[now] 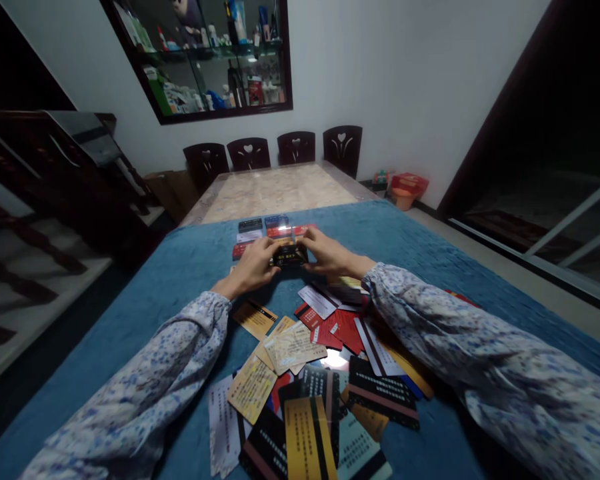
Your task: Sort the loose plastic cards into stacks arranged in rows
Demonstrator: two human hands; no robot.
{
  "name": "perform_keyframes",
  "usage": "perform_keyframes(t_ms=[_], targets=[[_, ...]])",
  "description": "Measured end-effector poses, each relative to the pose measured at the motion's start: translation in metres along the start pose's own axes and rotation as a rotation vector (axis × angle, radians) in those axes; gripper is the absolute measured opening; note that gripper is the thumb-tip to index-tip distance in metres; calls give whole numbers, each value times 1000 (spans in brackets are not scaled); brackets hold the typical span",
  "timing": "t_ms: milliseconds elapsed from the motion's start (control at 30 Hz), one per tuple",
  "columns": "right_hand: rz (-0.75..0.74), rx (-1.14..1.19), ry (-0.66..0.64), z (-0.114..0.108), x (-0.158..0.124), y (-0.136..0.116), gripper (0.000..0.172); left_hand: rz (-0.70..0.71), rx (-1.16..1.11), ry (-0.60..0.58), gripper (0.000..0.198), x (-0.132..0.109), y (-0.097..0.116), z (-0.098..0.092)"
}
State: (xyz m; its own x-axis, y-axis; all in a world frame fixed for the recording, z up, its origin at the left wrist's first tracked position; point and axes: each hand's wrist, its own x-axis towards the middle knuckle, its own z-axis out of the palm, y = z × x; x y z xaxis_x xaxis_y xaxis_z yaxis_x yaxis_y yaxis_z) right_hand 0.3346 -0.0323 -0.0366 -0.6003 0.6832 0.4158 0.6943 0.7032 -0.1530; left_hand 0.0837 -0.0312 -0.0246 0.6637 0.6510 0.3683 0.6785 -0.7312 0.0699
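Between my two hands is a black card (pixel 290 255) with gold lettering, gripped at its left and right ends. My left hand (pixel 254 265) pinches the left end, and my right hand (pixel 330 253) pinches the right end. Just beyond them lie cards in small groups: a dark card (pixel 251 225), a blue card (pixel 277 221) and a red card (pixel 305 230). Nearer to me, a loose heap of cards spreads out, among them a gold card (pixel 307 433), a cream card (pixel 295 347) and a white card (pixel 379 347). Whether the black card is single or stacked, I cannot tell.
A blue cloth (pixel 190 267) covers the near part of the long table, whose bare stone top (pixel 275 183) shows beyond. Several dark chairs (pixel 297 147) stand at the far end. Right of them, a red and orange bin (pixel 405 190) sits on the floor.
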Motion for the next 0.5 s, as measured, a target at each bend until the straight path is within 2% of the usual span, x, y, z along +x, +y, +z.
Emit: perform_keyframes(t_ms=[267,500], targets=[[24,-36,-202,7,22,-2,52,-116,-23,-142,47,-3,-18,6],[39,-23,-255,14,32,-1,53,-210,-4,-255,50,4,-24,10]])
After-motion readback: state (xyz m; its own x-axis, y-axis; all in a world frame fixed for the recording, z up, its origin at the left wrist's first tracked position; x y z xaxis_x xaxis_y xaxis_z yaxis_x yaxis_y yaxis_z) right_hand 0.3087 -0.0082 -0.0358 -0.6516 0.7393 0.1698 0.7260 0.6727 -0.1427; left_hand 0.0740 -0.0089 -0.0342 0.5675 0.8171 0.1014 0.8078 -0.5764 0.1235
